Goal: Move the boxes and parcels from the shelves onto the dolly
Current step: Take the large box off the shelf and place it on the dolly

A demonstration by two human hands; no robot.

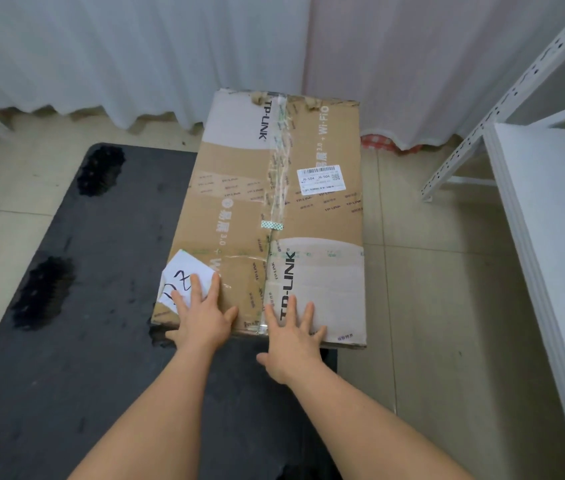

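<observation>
A long brown cardboard box [239, 209] printed with TP-LINK lies flat on the right part of the black dolly platform [101, 271], its right side reaching past the platform's edge. A white shipping label and a white handwritten paper slip are stuck on its top. My left hand [203, 315] lies flat with spread fingers on the box's near left corner, partly over the paper slip. My right hand [293, 341] lies flat with spread fingers on the near edge, over the TP-LINK print. Neither hand grips anything.
White metal shelving [551, 237] stands at the right, with a slotted upright leg [475, 140] on the tiled floor. White curtains [135, 57] hang along the back. A red checked item [376, 142] peeks out under the curtain behind the box.
</observation>
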